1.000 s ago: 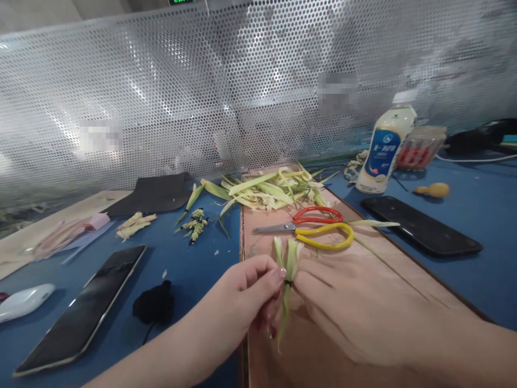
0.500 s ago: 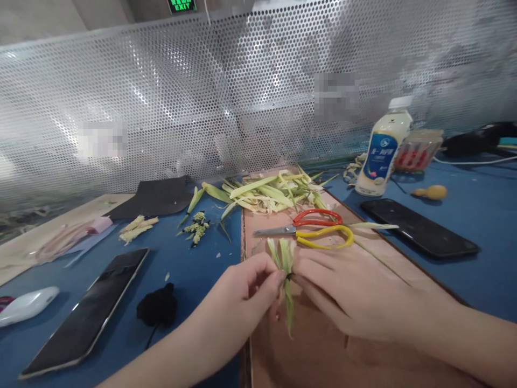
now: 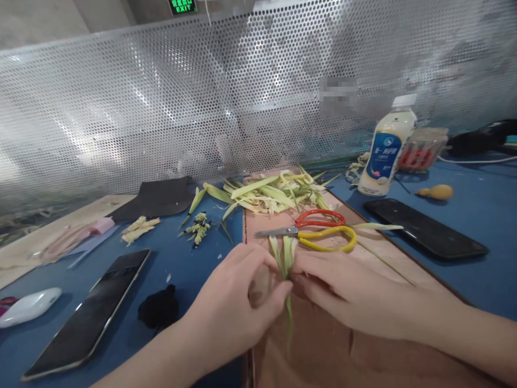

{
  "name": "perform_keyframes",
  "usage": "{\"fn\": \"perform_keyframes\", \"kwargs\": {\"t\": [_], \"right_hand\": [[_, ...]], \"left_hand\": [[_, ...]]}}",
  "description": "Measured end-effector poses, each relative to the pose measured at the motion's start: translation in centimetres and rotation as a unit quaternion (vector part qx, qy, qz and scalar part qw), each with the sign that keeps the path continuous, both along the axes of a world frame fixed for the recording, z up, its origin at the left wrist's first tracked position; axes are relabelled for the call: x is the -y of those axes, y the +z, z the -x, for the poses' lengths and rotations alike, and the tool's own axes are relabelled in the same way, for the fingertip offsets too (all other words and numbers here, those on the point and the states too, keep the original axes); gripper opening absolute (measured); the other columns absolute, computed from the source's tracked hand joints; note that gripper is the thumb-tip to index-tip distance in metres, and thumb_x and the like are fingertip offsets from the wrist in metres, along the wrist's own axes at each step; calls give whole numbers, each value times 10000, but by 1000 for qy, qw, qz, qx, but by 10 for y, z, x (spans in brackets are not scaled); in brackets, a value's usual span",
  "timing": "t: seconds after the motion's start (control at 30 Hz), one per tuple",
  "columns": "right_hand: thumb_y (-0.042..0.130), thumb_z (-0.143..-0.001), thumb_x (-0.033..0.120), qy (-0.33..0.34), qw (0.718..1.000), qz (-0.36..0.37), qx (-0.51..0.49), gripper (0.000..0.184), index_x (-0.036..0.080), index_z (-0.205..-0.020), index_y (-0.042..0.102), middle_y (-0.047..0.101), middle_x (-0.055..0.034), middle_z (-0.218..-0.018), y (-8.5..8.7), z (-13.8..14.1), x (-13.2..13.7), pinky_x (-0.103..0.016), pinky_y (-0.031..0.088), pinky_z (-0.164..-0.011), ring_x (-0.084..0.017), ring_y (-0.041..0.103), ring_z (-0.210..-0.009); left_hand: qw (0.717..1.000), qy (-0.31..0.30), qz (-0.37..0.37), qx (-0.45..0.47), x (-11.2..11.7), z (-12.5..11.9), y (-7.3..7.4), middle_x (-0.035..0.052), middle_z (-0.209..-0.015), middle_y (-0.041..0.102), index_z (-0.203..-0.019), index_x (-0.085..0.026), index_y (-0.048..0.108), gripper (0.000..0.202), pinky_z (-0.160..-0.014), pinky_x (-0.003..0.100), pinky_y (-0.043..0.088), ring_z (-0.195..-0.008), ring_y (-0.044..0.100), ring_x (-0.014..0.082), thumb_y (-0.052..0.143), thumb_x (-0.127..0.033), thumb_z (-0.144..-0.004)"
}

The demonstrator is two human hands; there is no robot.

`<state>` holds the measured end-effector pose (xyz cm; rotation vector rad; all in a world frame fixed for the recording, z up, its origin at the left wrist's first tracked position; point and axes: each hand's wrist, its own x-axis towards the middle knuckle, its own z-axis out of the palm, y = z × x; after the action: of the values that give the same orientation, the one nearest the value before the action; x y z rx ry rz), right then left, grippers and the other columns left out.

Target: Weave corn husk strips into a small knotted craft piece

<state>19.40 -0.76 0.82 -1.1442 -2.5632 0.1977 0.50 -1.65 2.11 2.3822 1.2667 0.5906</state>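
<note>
A small bundle of green corn husk strips (image 3: 287, 253) stands between my hands, pale and fanned out at the top, with a narrow strip trailing below. My left hand (image 3: 238, 296) grips the bundle from the left, its index finger and thumb set apart along the strips. From the right, my right hand (image 3: 343, 291) pinches it at the middle, the fingertips pressed together. In the earlier picture a dark thread showed there; fingers mostly cover that spot now. Just beyond the bundle lie scissors (image 3: 323, 231) with one red and one yellow handle.
Behind the scissors is a heap of corn husks (image 3: 270, 191) on the wooden board (image 3: 266, 223). Phones (image 3: 86, 318) lie on both sides. At the right stand a bottle (image 3: 385, 151) and a clear box (image 3: 422, 151). A black clump (image 3: 159, 307) sits left of my arm.
My left thumb and index finger have spread further apart, the thumb shifting down along the husk bundle. My right hand keeps its pinch. The view has shifted slightly.
</note>
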Motion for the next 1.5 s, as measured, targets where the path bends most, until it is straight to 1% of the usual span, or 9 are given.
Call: {"fn": "perform_keyframes", "kwargs": {"t": [0.1, 0.2, 0.5, 0.63, 0.8, 1.0, 1.23, 1.37, 1.5], "right_hand": [[425, -821, 139, 8, 999, 33, -16, 154, 176, -686, 490, 569, 11, -696, -4, 0, -2, -245, 383, -605, -112, 498, -630], [421, -835, 143, 11, 998, 43, -37, 171, 170, -697, 518, 582, 4, -712, -9, 0, -4, -244, 392, -627, -110, 511, -645], [432, -836, 134, 40, 997, 43, -51, 215, 182, -663, 549, 573, 14, -657, -4, 4, -5, -237, 410, -584, -118, 528, -633], [443, -821, 123, 67, 995, 33, -63, 158, 186, -783, 583, 604, -5, -763, -7, 2, -6, -264, 435, -693, -137, 557, -754], [494, -783, 161, 67, 997, -27, -17, 107, 193, -773, 596, 607, -33, -834, -16, -3, -8, -367, 388, -848, -188, 541, -882], [466, -792, 145, 89, 995, -52, 14, 140, 192, -821, 595, 597, -42, -912, -19, -5, -11, -374, 378, -870, -192, 515, -949], [478, -793, 164, 90, 990, -80, 73, 117, 195, -765, 588, 590, -46, -856, 0, -9, -1, -364, 400, -798, -212, 512, -910], [465, -821, 213, 83, 991, -89, 58, 150, 189, -737, 587, 583, -43, -808, -8, -6, -3, -352, 386, -773, -194, 520, -836], [457, -822, 227, 95, 988, -118, 42, 168, 186, -719, 582, 577, -29, -782, -18, -3, -6, -312, 367, -736, -167, 506, -769]], "left_hand": [[998, -29, 48, 28, 3, -3, -1, 29, -835, 548, -830, -187, 524, 105, -738, 271, 382, -806, 480, 163, 502, -277, -781], [996, -22, 76, 47, 5, -5, -1, 26, -839, 550, -834, -190, 524, 94, -728, 266, 393, -794, 488, 158, 520, -247, -760], [996, -22, 76, 40, 4, -5, -10, 33, -863, 551, -842, -184, 519, 122, -742, 275, 403, -815, 494, 165, 541, -223, -728], [996, -11, 68, 54, 6, -3, -16, 27, -974, 564, -978, -207, 498, 288, -815, 282, 402, -913, 514, 174, 579, -219, -703], [996, -42, 65, 54, 5, -5, -16, 53, -1190, 513, -1142, -199, 438, 511, -964, 291, 338, -1102, 462, 187, 586, -130, -658], [994, -53, 79, 54, 5, -2, -22, 58, -1269, 463, -1251, -191, 365, 614, -1006, 308, 309, -1180, 403, 195, 558, -122, -672], [989, -43, 126, 65, 4, -1, -21, 58, -1216, 493, -1233, -212, 390, 590, -992, 320, 333, -1159, 420, 200, 567, -140, -675], [988, -37, 138, 60, 2, -2, -17, 65, -1141, 533, -1180, -201, 433, 535, -961, 322, 355, -1110, 455, 199, 575, -136, -668], [989, -15, 135, 52, 1, -4, -20, 59, -989, 571, -957, -184, 517, 276, -847, 321, 415, -969, 520, 199, 569, -164, -687]]}}
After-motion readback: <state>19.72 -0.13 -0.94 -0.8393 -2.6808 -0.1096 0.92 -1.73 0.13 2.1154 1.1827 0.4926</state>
